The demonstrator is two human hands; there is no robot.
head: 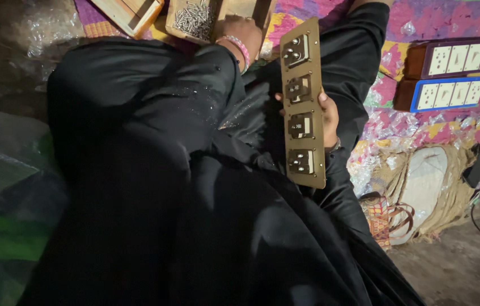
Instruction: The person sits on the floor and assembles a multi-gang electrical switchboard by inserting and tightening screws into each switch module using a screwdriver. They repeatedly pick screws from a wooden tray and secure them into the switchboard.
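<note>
Two hands are at work. The fingers of the right hand (328, 118) are wrapped around the right long edge of a long brass-coloured metal plate carrying four dark switch modules (303, 102). The grip is closed from behind, about mid-length, and a fingertip shows at the plate's left edge. The plate is held in the air above the lap, and its long axis runs from the far end near the mat down toward the body, tilted slightly right. The module backs face the camera.

The left hand (241, 35), with pink bangles (241, 48) on the wrist, is stretched away to the near edge of a small wooden box filled with silver screws (193, 20). Its fingers are hidden over the box rim, so whether anything is pinched cannot be told. The box lies just left of the plate's far end, and the left hand sits between box and plate, so it is the nearer hand to the screws.

A black garment (138, 170) covers the lap and both arms. An open pale wooden tray (129, 12) is seen left of the box at the mat's far edge. On the pink patterned mat (438, 17), well right of the plate, two finished switchboards are laid, one brown-framed (455, 58) and one blue-framed (447, 94). A woven straw bag (427, 187) is seen below them on the floor.
</note>
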